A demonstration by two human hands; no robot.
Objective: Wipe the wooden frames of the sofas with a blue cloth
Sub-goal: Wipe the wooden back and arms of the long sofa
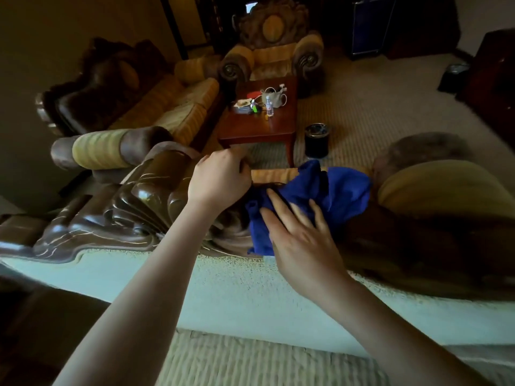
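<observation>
I lean over the back of a sofa whose carved dark wooden frame (125, 213) runs across the middle of the view. A blue cloth (334, 190) lies draped over the top of that frame. My right hand (301, 238) presses flat on the cloth with straight, spread fingers. My left hand (220, 179) curls over the top edge of the frame just left of the cloth and grips it. The cloth's far side hangs out of sight over the front.
A wooden coffee table (276, 129) with a bottle, cables and small items stands beyond the sofa. A dark round bin (316, 140) sits beside it on the carpet. A long sofa (156, 104) is at left, an armchair (273, 51) at the back.
</observation>
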